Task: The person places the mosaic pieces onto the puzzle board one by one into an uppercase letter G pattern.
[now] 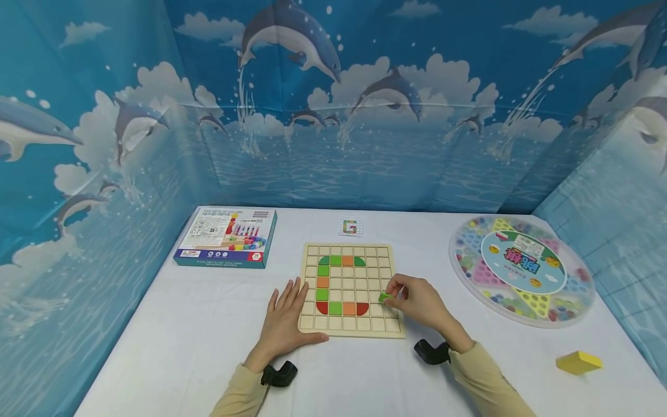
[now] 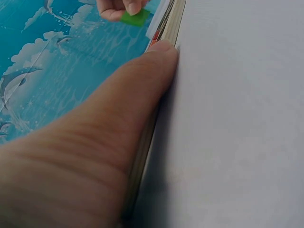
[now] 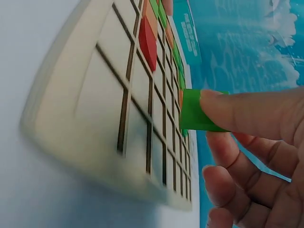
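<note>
A wooden grid board (image 1: 374,325) lies on the white table with colored tiles set in its squares. Green, orange and red pieces run along the top, down the left side and along the bottom, with rounded corner pieces such as a red one (image 1: 362,308). My left hand (image 1: 283,325) rests at the board's left side, fingers spread, the thumb (image 2: 142,78) lying along its front edge. Between thumb and fingertips my right hand (image 1: 422,301) pinches a green square tile (image 3: 192,109), held above the board's right part, to the right of the red corner piece.
Behind the board lies a small pattern card (image 1: 351,226) showing a colored figure on a grid. A toy box (image 1: 226,237) sits at the back left. On the right are a round marble board game (image 1: 521,269) and a yellow block (image 1: 578,363). Dolphin-print curtains surround the table.
</note>
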`<act>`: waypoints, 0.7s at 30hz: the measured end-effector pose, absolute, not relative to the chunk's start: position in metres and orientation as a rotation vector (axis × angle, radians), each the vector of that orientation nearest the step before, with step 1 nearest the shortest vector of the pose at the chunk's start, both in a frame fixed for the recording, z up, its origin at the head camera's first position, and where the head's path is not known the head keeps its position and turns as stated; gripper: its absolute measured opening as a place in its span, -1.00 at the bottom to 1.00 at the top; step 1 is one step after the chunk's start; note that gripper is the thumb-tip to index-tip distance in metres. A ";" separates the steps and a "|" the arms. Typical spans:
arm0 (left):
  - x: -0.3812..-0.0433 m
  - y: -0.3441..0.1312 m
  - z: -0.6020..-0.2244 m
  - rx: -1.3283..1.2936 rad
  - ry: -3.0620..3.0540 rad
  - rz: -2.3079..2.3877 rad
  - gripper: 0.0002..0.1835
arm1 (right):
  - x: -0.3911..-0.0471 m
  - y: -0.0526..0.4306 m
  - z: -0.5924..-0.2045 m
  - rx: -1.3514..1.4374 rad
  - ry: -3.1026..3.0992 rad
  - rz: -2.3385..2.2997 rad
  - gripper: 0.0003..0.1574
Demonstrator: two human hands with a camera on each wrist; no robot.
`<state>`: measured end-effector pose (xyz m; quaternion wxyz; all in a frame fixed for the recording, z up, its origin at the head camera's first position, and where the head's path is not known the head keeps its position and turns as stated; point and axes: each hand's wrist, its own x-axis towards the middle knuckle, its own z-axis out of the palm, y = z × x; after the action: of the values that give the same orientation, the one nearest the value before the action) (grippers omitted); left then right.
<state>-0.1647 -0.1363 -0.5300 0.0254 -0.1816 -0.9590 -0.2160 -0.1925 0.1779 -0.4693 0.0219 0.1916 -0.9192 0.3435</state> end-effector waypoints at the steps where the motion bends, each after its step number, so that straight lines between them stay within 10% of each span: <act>1: -0.165 -0.136 -0.530 -0.562 -2.965 -0.667 0.27 | -0.194 0.173 -0.470 0.608 -2.842 1.071 -0.76; 21: -0.165 -0.136 -0.529 -0.552 -2.983 -0.673 0.28 | -0.211 0.132 -0.481 0.560 -2.940 1.020 -0.93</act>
<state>-0.1648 -0.1355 -0.5286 0.0172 -0.1778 -0.9598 -0.2165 -0.2111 0.1321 -0.4807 -0.0101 0.1772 -0.9297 0.3226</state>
